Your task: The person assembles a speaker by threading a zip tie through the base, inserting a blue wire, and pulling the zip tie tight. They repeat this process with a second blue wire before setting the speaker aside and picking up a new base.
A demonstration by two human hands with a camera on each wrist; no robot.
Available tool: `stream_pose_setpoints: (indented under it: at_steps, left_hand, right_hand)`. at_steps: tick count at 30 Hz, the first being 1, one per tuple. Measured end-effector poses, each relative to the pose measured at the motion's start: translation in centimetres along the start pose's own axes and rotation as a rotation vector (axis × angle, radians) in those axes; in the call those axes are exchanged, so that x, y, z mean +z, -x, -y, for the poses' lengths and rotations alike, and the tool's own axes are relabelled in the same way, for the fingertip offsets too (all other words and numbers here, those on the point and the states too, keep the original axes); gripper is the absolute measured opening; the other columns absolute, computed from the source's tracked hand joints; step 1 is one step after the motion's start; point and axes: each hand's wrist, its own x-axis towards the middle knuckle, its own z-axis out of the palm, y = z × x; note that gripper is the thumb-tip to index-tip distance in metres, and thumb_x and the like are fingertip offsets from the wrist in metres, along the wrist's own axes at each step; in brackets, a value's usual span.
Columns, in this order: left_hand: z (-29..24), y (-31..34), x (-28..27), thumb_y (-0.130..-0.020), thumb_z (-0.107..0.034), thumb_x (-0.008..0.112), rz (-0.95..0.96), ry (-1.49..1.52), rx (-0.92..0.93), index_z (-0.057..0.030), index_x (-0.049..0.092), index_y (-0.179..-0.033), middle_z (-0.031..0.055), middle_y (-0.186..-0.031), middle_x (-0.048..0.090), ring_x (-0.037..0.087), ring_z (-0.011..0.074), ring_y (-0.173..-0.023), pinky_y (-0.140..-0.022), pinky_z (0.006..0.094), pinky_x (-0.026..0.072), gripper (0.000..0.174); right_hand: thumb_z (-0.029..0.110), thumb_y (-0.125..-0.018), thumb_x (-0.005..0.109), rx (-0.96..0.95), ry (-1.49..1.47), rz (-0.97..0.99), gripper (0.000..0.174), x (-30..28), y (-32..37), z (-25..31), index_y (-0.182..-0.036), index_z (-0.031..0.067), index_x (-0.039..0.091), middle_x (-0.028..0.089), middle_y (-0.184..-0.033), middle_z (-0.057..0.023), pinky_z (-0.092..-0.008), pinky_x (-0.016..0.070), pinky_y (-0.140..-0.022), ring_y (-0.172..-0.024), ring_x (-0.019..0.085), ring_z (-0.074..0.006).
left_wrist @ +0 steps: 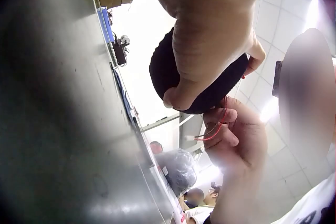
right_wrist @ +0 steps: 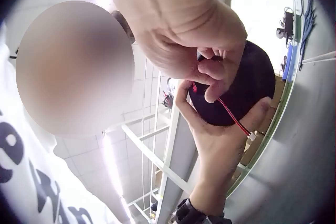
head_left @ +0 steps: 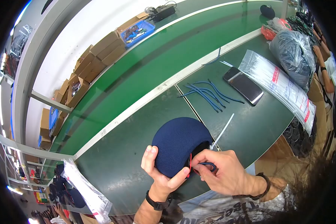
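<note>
My left hand (head_left: 164, 175) grips a round, dark blue fabric-covered speaker (head_left: 181, 142) from its near left side, above the dark green table. The speaker's opening faces my right hand (head_left: 226, 171), whose thumb and fingers pinch a short blue cord (head_left: 210, 165) at that opening. Thin red wires (head_left: 190, 160) come out beside the fingertips. In the right wrist view a red wire pair (right_wrist: 233, 116) ends in a small white connector (right_wrist: 252, 136). The inside of the speaker is mostly hidden by my fingers. A white cable tie (head_left: 224, 128) reaches away from the speaker's right edge.
Several blue cords (head_left: 207, 95) lie beyond the speaker, beside a phone (head_left: 243, 85). A bag of white cable ties (head_left: 280, 87) lies at right, another bag (head_left: 86, 188) at left. Cardboard boxes (head_left: 108, 48) and a blue tray (head_left: 138, 33) line the far side.
</note>
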Motion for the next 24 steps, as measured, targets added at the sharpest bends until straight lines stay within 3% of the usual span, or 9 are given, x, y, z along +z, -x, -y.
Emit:
stream_pose_setpoints:
  at_steps: [6,9,12,15,16,19,20,22,24]
  left_hand:
    - [-0.1,-0.3,0.3,-0.075,-0.034,0.096,-0.023,0.011,-0.051,-0.0433,0.06,-0.128,0.0309,-0.158,0.035,0.04,0.0522,-0.142,-0.116,0.0644,0.0409,0.065]
    - [0.4,-0.3,0.8,-0.066,-0.036,0.102,-0.063,0.041,-0.043,-0.0414,0.057,-0.129,0.0301,-0.159,0.032,0.039,0.052,-0.144,-0.118,0.0649,0.0399,0.078]
    - [0.7,-0.3,1.0,-0.061,-0.036,0.106,-0.092,0.125,-0.077,-0.0388,0.053,-0.131,0.03,-0.16,0.031,0.039,0.0525,-0.145,-0.118,0.0643,0.041,0.087]
    - [1.0,-1.1,1.2,-0.059,-0.036,0.107,-0.083,0.172,-0.121,-0.0339,0.05,-0.134,0.0308,-0.16,0.03,0.039,0.0539,-0.147,-0.117,0.0632,0.0439,0.094]
    - [1.2,-1.5,1.2,-0.058,-0.036,0.107,-0.077,0.174,-0.133,-0.0319,0.049,-0.134,0.0312,-0.161,0.03,0.039,0.0545,-0.147,-0.116,0.0629,0.045,0.096]
    - [2.3,-3.1,0.4,-0.065,-0.046,0.104,0.01,0.126,-0.186,-0.023,0.035,-0.143,0.0352,-0.159,0.029,0.047,0.0529,-0.143,-0.113,0.0565,0.0547,0.107]
    - [3.4,-3.0,0.5,-0.064,-0.047,0.104,0.004,0.112,-0.209,-0.0198,0.034,-0.145,0.037,-0.157,0.032,0.045,0.051,-0.146,-0.114,0.0554,0.0531,0.111]
    - [4.9,-3.7,0.1,-0.059,-0.046,0.106,-0.021,0.113,-0.331,-0.0175,0.036,-0.147,0.031,-0.159,0.034,0.046,0.044,-0.146,-0.118,0.0526,0.0477,0.117]
    - [7.4,-4.4,0.1,-0.056,-0.041,0.108,-0.034,0.085,-0.454,-0.0129,0.037,-0.149,0.0231,-0.159,0.04,0.051,0.0373,-0.142,-0.12,0.0485,0.0439,0.12]
  right_hand:
    - [0.006,-0.101,0.069,-0.025,-0.069,-0.021,0.013,0.5,0.0,-0.5,-0.114,0.0035,0.069,0.078,-0.097,-0.0149,-0.0342,0.0622,-0.071,-0.078,0.079,-0.027]
    - [0.004,-0.1,0.071,-0.01,-0.058,-0.008,0.014,-0.6,0.0,0.4,-0.114,0.0017,0.07,0.078,-0.095,-0.0132,-0.03,0.06,-0.068,-0.076,0.078,-0.0198]
    - [0.001,-0.099,0.073,-0.157,-0.063,-0.063,0.015,-1.4,0.4,-0.4,-0.113,-0.0019,0.07,0.078,-0.095,-0.0115,-0.0277,0.0595,-0.072,-0.082,0.076,-0.0149]
    - [0.001,-0.099,0.074,-0.179,-0.474,-0.122,0.014,-1.3,1.0,-1.9,-0.111,-0.0047,0.069,0.076,-0.096,-0.0094,-0.0277,0.059,-0.077,-0.087,0.074,-0.0138]
    - [0.001,-0.101,0.073,-0.095,-0.566,-0.075,0.013,-2.1,1.7,-1.9,-0.112,-0.0055,0.069,0.074,-0.098,-0.0092,-0.0278,0.0579,-0.08,-0.088,0.072,-0.014]
    - [0.003,-0.098,0.076,-0.029,-0.566,-0.172,0.012,-2.8,2.2,-3.9,-0.107,-0.0039,0.071,0.074,-0.089,-0.0074,-0.0262,0.0563,-0.076,-0.081,0.07,-0.0118]
    - [0.004,-0.097,0.077,-0.056,-0.349,-0.213,0.012,-3.1,2.2,-5.3,-0.105,-0.0031,0.072,0.073,-0.086,-0.0067,-0.0259,0.0557,-0.074,-0.079,0.069,-0.0111]
    - [0.006,-0.095,0.079,-0.129,0.089,-0.297,0.011,-3.7,2.2,-8.2,-0.101,-0.0015,0.073,0.072,-0.079,-0.0054,-0.0251,0.0545,-0.071,-0.074,0.067,-0.0097]
    - [0.009,-0.095,0.08,-0.074,0.24,-0.269,0.011,-4.2,3.0,-9.3,-0.099,0.0004,0.075,0.07,-0.074,-0.0039,-0.0253,0.0537,-0.068,-0.071,0.065,-0.0092]
